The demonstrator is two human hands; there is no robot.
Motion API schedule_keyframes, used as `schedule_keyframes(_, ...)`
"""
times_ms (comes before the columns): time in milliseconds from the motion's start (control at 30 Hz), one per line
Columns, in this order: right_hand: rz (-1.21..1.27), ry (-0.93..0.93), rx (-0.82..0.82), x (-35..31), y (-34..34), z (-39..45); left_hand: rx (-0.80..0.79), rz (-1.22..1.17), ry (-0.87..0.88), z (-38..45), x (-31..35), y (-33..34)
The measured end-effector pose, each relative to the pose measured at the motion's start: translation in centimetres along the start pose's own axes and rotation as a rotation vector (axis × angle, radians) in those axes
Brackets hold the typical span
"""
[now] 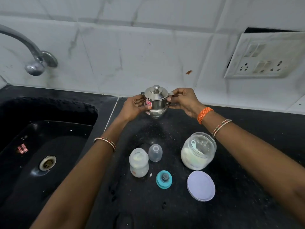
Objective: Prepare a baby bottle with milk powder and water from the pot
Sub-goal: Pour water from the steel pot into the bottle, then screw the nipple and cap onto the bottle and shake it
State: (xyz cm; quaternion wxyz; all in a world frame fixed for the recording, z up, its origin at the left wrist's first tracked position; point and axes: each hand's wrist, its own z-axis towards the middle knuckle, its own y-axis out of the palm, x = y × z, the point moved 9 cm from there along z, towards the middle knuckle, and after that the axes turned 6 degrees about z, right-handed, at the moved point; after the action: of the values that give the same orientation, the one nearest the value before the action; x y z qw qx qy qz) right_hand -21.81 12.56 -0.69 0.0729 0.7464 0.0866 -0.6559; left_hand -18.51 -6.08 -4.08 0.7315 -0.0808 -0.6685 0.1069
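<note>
Your black countertop (239,204) carries an open baby bottle (139,162), clear cap (155,152), teal nipple ring (164,179), powder jar (198,151), its lid (201,185), and a steel pot (156,102).

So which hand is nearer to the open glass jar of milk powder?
Right. The right hand grips the small steel pot by its handle, beyond the open glass jar of white powder; the left hand holds the pot's far side.

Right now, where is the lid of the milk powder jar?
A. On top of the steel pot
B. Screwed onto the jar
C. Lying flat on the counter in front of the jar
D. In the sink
C: the round white jar lid lies flat on the black counter just in front of the open milk powder jar, which shows its scoop inside.
</note>
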Motion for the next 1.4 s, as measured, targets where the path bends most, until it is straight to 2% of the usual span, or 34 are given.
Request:
schedule_keyframes(133, -0.017, 0.101, -0.015, 1.5, 0.1, 2.7, 0.047, -0.023, -0.023, 2.0, -2.9, 0.3)
schedule_keyframes(267, 0.042, 0.164, 0.042, 2.6, -0.3, 4.3, 0.075, -0.012, -0.022, 3.1, -4.3, 0.8)
schedule_keyframes(533, 0.021, 0.245, 0.124, 4.6, -0.5, 4.6, 0.03, 0.013, -0.084, 3.3, -5.8, 1.8)
schedule_keyframes(633, -0.294, 0.137, 0.205, 2.1, -1.4, 3.6, -0.041, 0.12, -0.188, 2.8, -5.8, 1.7)
schedule_keyframes(667, -0.403, 0.051, 0.241, 0.5, -1.5, 3.1, 0.005, 0.15, -0.234, 2.3, -5.7, 1.0)
schedule_keyframes(733, -0.485, -0.155, 0.261, -2.9, -0.7, 0.8, 0.206, 0.113, -0.233, 0.3, -4.4, -0.8)
schedule_keyframes(800, -0.501, -0.311, 0.223, -5.4, 0.9, -2.7, 0.398, 0.021, -0.161, -2.7, -2.3, -2.2)
schedule_keyframes(900, -0.551, -0.376, 0.088, -6.1, 3.4, -8.3, 0.552, -0.045, -0.025, -7.3, 0.9, -3.7)
schedule_keyframes(1067, -0.822, -0.275, -0.128, -0.5, 4.9, -16.6, 0.578, -0.023, 0.072, -14.1, 2.7, -4.2)
schedule_keyframes(1167, -0.93, -0.116, -0.241, 4.5, 4.6, -19.1, 0.602, -0.006, 0.014, -17.2, 1.1, -3.8)
schedule_keyframes(1267, -1.112, -0.075, -0.375, 8.2, 5.5, -20.5, 0.626, -0.005, -0.064, -19.5, -1.5, -3.3)
schedule_keyframes(1400, -1.185, -0.092, -0.369, 9.6, 6.0, -20.3, 0.504, -0.014, -0.145, -21.2, -5.2, -1.4)
